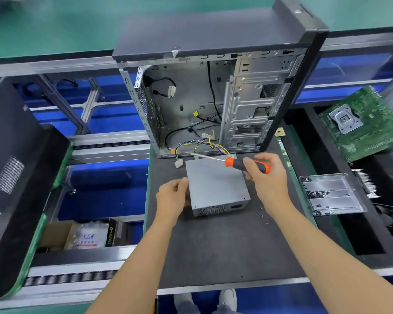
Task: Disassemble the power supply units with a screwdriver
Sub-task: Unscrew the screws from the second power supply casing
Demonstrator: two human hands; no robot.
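A grey metal power supply unit [216,184] lies flat on the dark work mat [225,245], its vent grille facing me and its coloured cable bundle [204,145] running back toward the case. My left hand [171,198] grips the unit's left edge. My right hand [266,177] holds an orange-and-black screwdriver [247,164] by the handle above the unit's far right corner. The shaft points left, and its tip is near the unit's far edge.
An open, gutted computer case [213,91] stands upright just behind the unit. A green motherboard [361,123] and a metal plate [331,193] lie to the right. Small screws [262,215] are scattered on the mat. A black case panel [14,177] sits at left, a roller conveyor [109,147] beyond.
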